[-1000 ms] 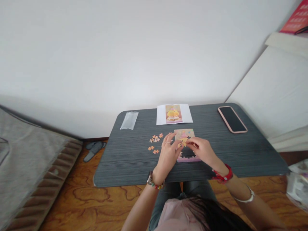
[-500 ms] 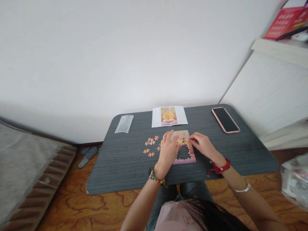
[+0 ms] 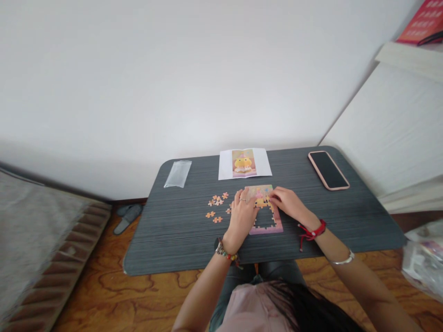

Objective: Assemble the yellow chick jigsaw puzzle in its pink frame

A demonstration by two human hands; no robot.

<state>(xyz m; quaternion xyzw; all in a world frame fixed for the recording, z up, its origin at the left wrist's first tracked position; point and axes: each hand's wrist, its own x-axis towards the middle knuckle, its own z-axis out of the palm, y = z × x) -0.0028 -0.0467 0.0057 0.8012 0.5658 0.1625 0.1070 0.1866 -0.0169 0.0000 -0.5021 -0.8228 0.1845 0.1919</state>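
Let half-open left hand [image 3: 243, 215], on the puzzle [image 3: 266, 230], steady it; pinched right hand [image 3: 290, 204] (its hold I cannot tell) should press evenly.

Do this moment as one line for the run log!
left hand: over puzzle, left side; right hand: at puzzle, upper right; puzzle: dark gap inside; loose pieces: left of puzzle

The puzzle [image 3: 262, 203] lies flat on the desk [image 3: 173, 240], with yellow on its far part, a purple near edge and a big dark hole. Small, mostly orange loose pieces [image 3: 216, 201] lie to its left, some bunched together, a few nearer.
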